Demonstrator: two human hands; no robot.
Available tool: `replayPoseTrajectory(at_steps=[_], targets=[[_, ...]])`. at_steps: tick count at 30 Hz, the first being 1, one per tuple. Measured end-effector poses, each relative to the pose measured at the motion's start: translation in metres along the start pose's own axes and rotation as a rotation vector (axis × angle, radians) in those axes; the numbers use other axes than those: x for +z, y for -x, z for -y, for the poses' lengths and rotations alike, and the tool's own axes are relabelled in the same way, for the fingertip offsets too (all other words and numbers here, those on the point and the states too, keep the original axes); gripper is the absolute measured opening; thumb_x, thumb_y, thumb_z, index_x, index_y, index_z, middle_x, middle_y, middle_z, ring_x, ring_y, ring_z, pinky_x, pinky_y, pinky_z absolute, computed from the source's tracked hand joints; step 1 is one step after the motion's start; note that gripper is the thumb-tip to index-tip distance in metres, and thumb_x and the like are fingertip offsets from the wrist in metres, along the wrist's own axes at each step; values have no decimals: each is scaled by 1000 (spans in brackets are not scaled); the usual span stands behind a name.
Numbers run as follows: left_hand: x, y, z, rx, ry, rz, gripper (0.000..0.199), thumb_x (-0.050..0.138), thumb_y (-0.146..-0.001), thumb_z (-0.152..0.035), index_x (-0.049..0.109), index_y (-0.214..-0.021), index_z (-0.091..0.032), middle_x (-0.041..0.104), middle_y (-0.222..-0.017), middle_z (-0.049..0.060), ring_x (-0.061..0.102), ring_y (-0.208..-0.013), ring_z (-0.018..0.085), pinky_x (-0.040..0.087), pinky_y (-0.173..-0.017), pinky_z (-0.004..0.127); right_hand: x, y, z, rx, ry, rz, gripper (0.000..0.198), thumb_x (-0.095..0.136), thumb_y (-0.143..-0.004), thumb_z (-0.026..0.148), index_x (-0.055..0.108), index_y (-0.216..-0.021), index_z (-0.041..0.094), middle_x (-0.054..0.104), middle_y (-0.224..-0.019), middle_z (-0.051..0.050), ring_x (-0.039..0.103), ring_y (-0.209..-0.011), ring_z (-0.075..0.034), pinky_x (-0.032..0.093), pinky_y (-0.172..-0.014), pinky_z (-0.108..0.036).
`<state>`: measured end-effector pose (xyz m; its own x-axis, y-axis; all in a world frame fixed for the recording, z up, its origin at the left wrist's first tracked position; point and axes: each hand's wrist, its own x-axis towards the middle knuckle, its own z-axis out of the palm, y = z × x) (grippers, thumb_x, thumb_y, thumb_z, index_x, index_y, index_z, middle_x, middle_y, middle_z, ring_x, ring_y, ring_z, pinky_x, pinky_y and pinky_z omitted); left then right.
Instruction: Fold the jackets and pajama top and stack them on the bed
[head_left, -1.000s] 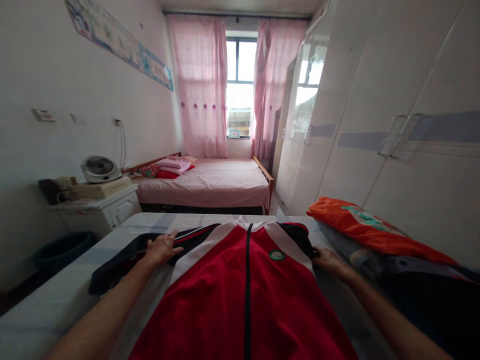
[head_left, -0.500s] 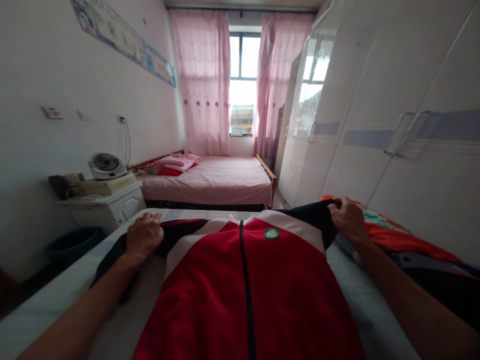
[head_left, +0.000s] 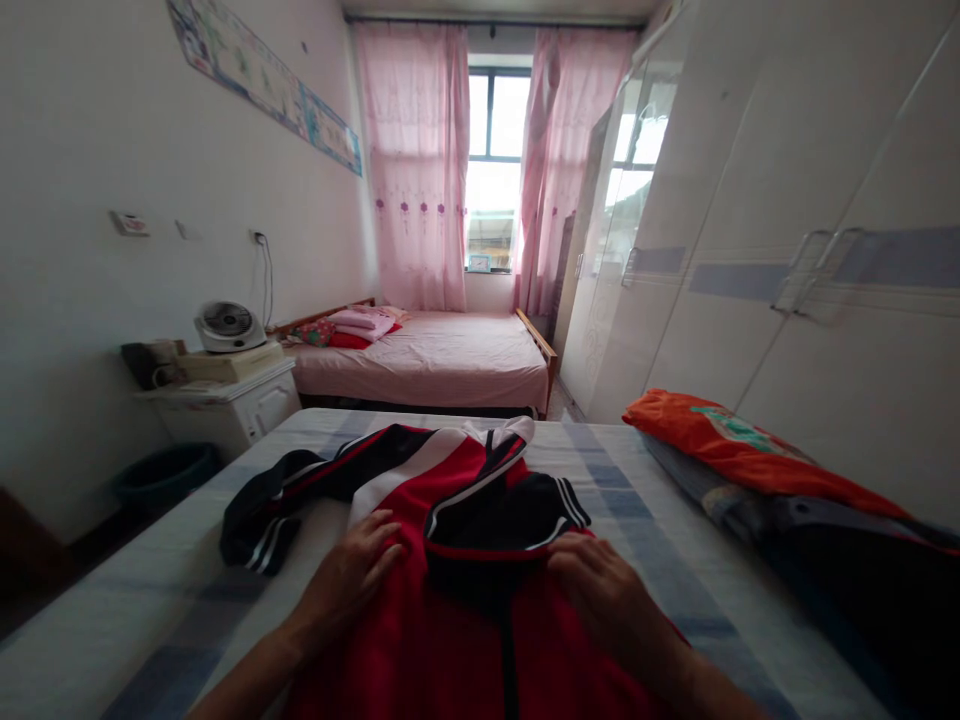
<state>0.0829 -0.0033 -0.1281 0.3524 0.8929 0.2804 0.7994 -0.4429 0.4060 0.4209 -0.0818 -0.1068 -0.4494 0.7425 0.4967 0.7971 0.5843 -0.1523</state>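
Both hands flat on red track jacket [head_left: 465, 610], spread on striped bed [head_left: 660, 520]. Left hand [head_left: 352, 575] and right hand [head_left: 600, 590]: fingers spread, pressing. Right sleeve [head_left: 525, 510] folded across jacket's chest; smooth outward, keep edges square.

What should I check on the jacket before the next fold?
1. Right sleeve folded across the chest: ok.
2. Left sleeve folded in: not ok, it lies stretched out to the side on the bed.
3. Left hand flat on the jacket: ok.
4. Right hand pressing the folded sleeve's edge: ok.
5. Jacket front smooth: cannot tell, the lower part runs out of view.
6. Orange cloth clear of the jacket: ok, it lies apart on the right.
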Motion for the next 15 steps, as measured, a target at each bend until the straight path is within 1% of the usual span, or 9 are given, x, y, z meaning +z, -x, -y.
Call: replayPoseTrajectory(at_steps=[2, 5, 6, 8, 9, 10, 11, 13, 15], targets=[[-12, -3, -13, -17, 39, -58, 37, 38, -90, -35, 62, -112, -17, 57, -126, 11, 52, -118, 23, 42, -101, 39, -8, 6, -27, 309, 41, -48, 26, 42, -85, 17, 56, -107, 18, 59, -114, -11, 56, -104, -22, 43, -89, -39], [-20, -9, -54, 81, 74, -78, 36, 45, -88, -36, 58, -118, -21, 52, -132, 9, 49, -121, 22, 41, -101, 39, -14, 8, -48, 621, -43, 81, 32, 43, -85, 33, 56, -109, 17, 62, -109, -12, 59, -100, -24, 45, -85, -37], [-19, -10, -70, 160, 74, -41, 39, 51, -85, -38, 55, -122, -24, 49, -135, 8, 45, -124, 23, 39, -103, 41, -13, 10, -49, 667, -99, 137, 33, 41, -86, 37, 57, -107, 18, 63, -105, -10, 61, -96, -23, 46, -83, -35], [-8, -15, -99, 356, 59, 80, 60, 66, -73, -41, 49, -129, -28, 47, -137, 8, 40, -128, 28, 31, -106, 47, -9, 13, -45, 692, -170, 195, 34, 43, -84, 40, 57, -106, 19, 64, -104, -9, 62, -94, -21, 46, -82, -32], [-1, -19, -111, 422, 68, 126, 69, 71, -67, -39, 47, -130, -28, 52, -133, 8, 42, -125, 30, 27, -107, 51, -8, 14, -42, 682, -179, 193, 36, 46, -81, 39, 56, -109, 19, 63, -107, -9, 61, -96, -22, 46, -83, -32], [7, -23, -120, 443, 91, 142, 68, 73, -65, -35, 50, -128, -27, 60, -122, 8, 48, -119, 31, 25, -107, 52, -6, 16, -39, 666, -180, 178, 39, 50, -78, 38, 55, -112, 19, 62, -111, -9, 60, -100, -22, 45, -85, -32], [14, -29, -126, 422, 127, 129, 56, 71, -66, -29, 57, -120, -25, 66, -106, 8, 55, -109, 30, 27, -105, 52, -6, 16, -37, 654, -186, 162, 41, 51, -76, 36, 54, -113, 19, 61, -114, -9, 59, -102, -23, 44, -86, -32], [20, -43, -131, 313, 197, 58, 25, 58, -76, -22, 65, -99, -21, 67, -83, 6, 61, -90, 24, 38, -97, 44, -8, 16, -37, 673, -234, 152, 37, 48, -76, 33, 55, -110, 21, 64, -108, -7, 61, -99, -22, 45, -83, -32], [11, -59, -130, 161, 297, -76, 22, 42, -85, -24, 63, -91, -19, 65, -81, 6, 61, -82, 20, 45, -84, 35, -14, 16, -44, 774, -290, 128, 28, 41, -79, 34, 59, -98, 23, 68, -94, -4, 64, -91, -22, 46, -79, -31]])
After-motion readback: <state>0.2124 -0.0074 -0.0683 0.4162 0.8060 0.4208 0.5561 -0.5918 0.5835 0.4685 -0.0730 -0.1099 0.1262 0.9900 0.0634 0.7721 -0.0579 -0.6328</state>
